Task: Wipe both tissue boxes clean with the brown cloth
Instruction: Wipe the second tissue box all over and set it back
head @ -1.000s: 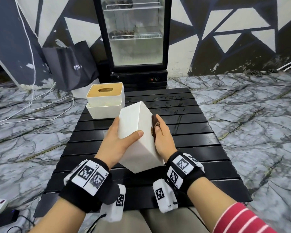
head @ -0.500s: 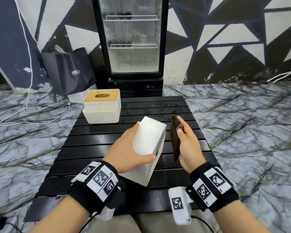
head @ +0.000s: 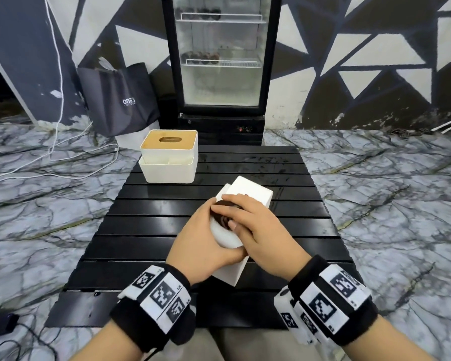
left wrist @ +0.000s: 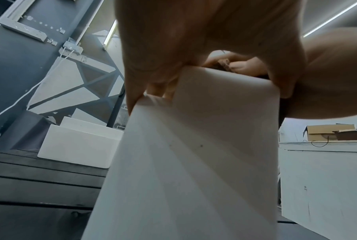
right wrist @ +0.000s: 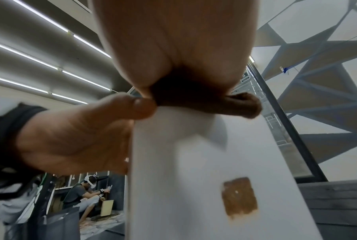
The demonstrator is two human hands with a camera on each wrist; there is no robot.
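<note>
A plain white tissue box [head: 254, 194] leans tilted on the black slatted table [head: 151, 230], one end raised toward me. My left hand [head: 203, 235] grips that raised end, thumb on the near side. My right hand [head: 248, 217] holds the brown cloth [head: 223, 217] and presses it onto the box's upper face. In the right wrist view the bunched cloth [right wrist: 206, 100] sits on the box edge, and a brown patch [right wrist: 240, 197] shows on the white box [right wrist: 183, 162] side. A second white tissue box with a wooden lid [head: 169, 157] stands at the table's back left.
A glass-door fridge [head: 220, 61] stands right behind the table. A dark bag [head: 119, 100] leans at the back left, and white cables [head: 57, 152] trail over the marble floor. Another seated person [right wrist: 87, 191] shows in the right wrist view.
My right hand has swung from beside the box's right face onto its upper face with the cloth. The box has turned in my left hand and tipped lower.
</note>
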